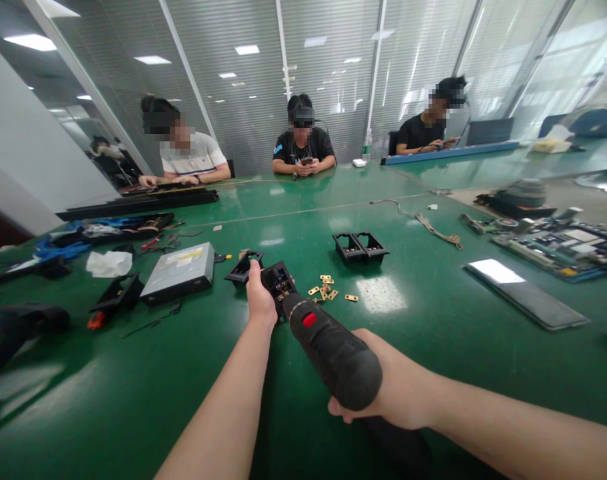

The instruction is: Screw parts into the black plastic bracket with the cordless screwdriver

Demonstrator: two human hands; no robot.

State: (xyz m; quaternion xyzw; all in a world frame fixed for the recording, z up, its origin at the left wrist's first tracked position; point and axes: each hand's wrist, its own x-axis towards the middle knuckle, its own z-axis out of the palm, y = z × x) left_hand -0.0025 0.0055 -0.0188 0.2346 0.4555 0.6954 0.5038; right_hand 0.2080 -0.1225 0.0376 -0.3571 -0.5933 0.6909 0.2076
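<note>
Apparently, fastening or unfastening is being done: a black plastic boxlike housing is being gripped in the curled left hand, beyond the right hand, by which a black, red-switched power drill is being clasped and pointed into it; steady alignment is seemingly being required next.

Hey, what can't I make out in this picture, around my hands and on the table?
- Head view: the front tip of the power drill, too small and dark against the black housing.
- Head view: much of the drill's grasped part, behind the right hand.
- Head view: most fingers of the left hand, behind the housing.
- Head view: the brass plates' exact number, small and overlapping.
- Head view: the dark object at left, blurred and cut off by the edge.
</note>
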